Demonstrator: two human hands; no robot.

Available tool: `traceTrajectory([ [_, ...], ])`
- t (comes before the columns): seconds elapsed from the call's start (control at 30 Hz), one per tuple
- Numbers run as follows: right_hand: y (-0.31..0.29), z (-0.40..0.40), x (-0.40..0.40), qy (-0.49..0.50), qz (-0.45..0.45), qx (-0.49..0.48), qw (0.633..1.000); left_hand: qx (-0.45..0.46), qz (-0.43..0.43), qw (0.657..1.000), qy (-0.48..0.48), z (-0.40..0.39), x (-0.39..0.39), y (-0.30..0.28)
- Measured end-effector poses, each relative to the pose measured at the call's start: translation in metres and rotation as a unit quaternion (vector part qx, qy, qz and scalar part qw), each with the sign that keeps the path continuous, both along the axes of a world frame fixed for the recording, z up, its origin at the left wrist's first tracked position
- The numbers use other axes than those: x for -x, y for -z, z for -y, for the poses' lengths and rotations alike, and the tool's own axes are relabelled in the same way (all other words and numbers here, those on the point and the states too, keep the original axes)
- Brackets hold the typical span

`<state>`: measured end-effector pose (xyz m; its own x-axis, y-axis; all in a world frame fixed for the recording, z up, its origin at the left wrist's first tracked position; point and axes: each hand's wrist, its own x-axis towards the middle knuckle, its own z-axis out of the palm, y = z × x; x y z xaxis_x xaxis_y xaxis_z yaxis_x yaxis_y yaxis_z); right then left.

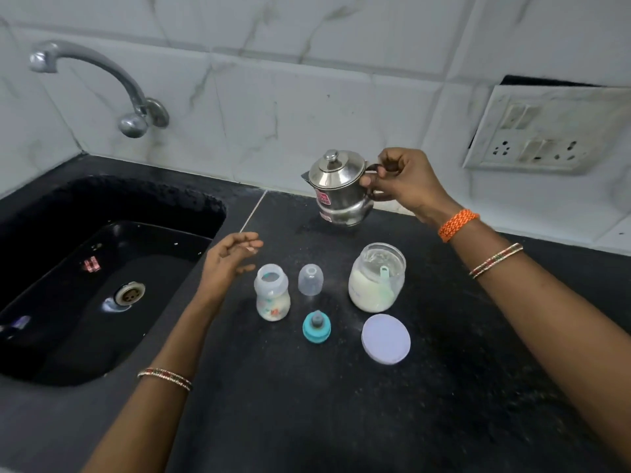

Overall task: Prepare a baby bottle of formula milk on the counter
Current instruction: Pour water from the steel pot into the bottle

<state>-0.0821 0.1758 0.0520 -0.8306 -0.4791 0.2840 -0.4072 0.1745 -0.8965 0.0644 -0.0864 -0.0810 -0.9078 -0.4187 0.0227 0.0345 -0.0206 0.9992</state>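
An open baby bottle (272, 292) with white powder at its bottom stands on the black counter (307, 404). Its clear cap (310, 279) stands to its right, and the teal nipple ring (317, 326) lies in front. An open jar of formula powder (377, 276) holds a pale green scoop; its lilac lid (386, 339) lies in front of it. My right hand (403, 180) grips the handle of a lidded steel kettle (338, 187), which is tilted slightly near the wall. My left hand (228, 259) hovers just left of the bottle, fingers relaxed, holding nothing.
A black sink (102, 285) with a drain fills the left side, with a steel tap (102, 83) on the tiled wall above it. A switch and socket panel (546, 128) is on the wall at the right.
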Motion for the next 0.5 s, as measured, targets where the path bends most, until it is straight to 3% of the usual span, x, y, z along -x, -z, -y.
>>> traceTrajectory([
  [0.13, -0.004, 0.000, -0.034, -0.015, -0.002, -0.041, 0.999, -0.039, -0.027, 0.998, -0.031, -0.031, -0.038, 0.029],
  [0.23, 0.004, -0.003, -0.048, -0.021, 0.010, -0.061, 0.998, 0.035, -0.042, 0.998, -0.006, -0.051, -0.052, 0.050],
  [0.4, 0.009, 0.009, -0.075, -0.061, -0.033, -0.147, 0.987, 0.193, 0.010, 0.980, 0.034, -0.050, -0.062, 0.056],
  [0.5, 0.004, 0.018, -0.083, -0.080, -0.062, -0.189, 0.977, 0.221, 0.007, 0.975, 0.023, -0.051, -0.061, 0.061],
])
